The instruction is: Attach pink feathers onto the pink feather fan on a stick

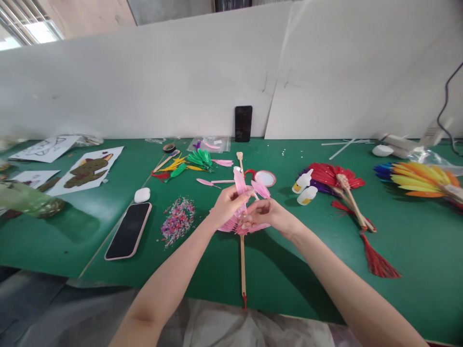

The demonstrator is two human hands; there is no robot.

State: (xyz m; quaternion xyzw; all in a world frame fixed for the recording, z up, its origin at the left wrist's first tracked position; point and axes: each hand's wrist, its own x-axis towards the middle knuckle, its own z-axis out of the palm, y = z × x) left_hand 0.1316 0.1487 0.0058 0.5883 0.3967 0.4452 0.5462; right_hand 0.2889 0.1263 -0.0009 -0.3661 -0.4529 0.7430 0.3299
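Observation:
In the head view a pink feather fan with a long wooden handle lies in front of me, its red cord at the table's edge. Over the fan, my left hand pinches an upright pink feather between thumb and fingers. The curled fingers of my right hand press together on the fan's middle, partly covering it. Another pink feather sticks up just above my right hand; I cannot tell what holds it. Loose pink feathers lie behind.
Two white glue bottles, a red feather fan and a rainbow feather fan are on the right. Leftward lie coloured chips, a phone and a white case. Another phone leans on the board.

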